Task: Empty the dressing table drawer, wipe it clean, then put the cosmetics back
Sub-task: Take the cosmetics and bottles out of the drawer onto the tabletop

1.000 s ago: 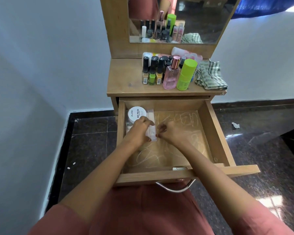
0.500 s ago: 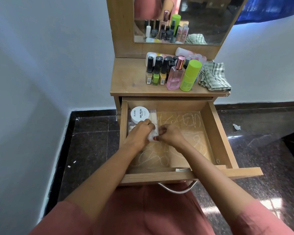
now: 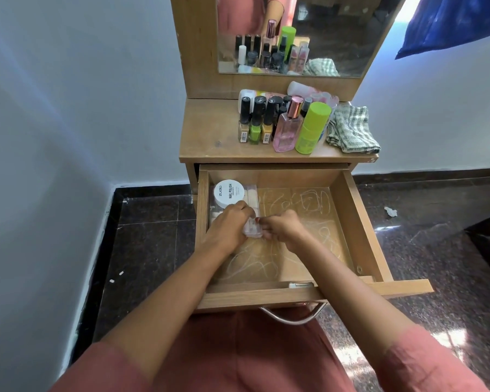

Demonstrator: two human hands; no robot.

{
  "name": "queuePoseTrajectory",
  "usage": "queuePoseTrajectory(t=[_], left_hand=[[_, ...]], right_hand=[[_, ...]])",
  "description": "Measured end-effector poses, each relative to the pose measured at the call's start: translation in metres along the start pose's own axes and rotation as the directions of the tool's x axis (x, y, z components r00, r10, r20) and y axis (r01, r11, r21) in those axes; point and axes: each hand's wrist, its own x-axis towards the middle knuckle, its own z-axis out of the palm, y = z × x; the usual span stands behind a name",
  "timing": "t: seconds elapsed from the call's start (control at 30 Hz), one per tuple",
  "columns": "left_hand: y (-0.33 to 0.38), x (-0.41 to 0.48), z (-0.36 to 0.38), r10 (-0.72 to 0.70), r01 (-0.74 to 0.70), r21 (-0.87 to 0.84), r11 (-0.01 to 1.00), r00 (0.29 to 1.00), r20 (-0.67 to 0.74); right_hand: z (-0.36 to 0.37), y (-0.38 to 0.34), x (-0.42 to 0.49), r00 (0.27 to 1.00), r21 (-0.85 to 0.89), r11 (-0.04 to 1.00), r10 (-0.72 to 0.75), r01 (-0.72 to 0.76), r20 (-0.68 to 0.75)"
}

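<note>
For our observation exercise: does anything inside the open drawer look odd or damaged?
Yes: the drawer floor is covered in pale looping scribble marks, which look like scrawl, not wood grain.

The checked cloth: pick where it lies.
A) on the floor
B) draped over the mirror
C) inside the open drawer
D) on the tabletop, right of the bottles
D: the checked cloth lies crumpled on the tabletop, just right of the lime green bottle.
</note>
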Motion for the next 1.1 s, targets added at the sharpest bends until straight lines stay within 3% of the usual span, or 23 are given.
queuePoseTrajectory(t=[0.3, 0.5, 0.7, 0.8, 0.87, 0.97, 1.1], left_hand=[[-0.005, 0.001, 0.000, -0.060, 0.055, -0.148, 0.988, 0.998, -0.029], [0.001, 0.001, -0.006, -0.163, 0.112, -0.387, 0.915, 0.981, -0.101], [0.010, 0.005, -0.005, -0.411, 0.219, -0.514, 0.829, 0.863, -0.294], [0.007, 0.017, 0.004, -0.502, 0.340, -0.551, 0.762, 0.848, -0.171], [0.006, 0.023, 0.009, -0.556, 0.381, -0.675, 0.632, 0.830, -0.053], [0.005, 0.026, 0.011, -0.598, 0.375, -0.790, 0.486, 0.802, 0.013], [0.005, 0.026, 0.009, -0.598, 0.370, -0.825, 0.427, 0.800, 0.049]], right_hand=[[0.010, -0.004, 0.002, 0.998, -0.121, 0.993, -0.010, 0.004, -0.055], [-0.002, -0.002, 0.003, 0.991, -0.280, 0.960, -0.026, -0.011, -0.129], [-0.018, 0.006, 0.005, 0.994, -0.304, 0.952, -0.006, -0.027, -0.106], [-0.025, 0.009, 0.004, 0.995, -0.292, 0.956, 0.010, -0.040, -0.101], [-0.028, 0.010, 0.003, 0.996, -0.280, 0.959, 0.022, -0.045, -0.085], [-0.030, 0.010, 0.001, 0.997, -0.282, 0.957, 0.057, -0.070, -0.055], [-0.034, 0.006, -0.006, 0.995, -0.262, 0.960, 0.103, -0.102, -0.009]])
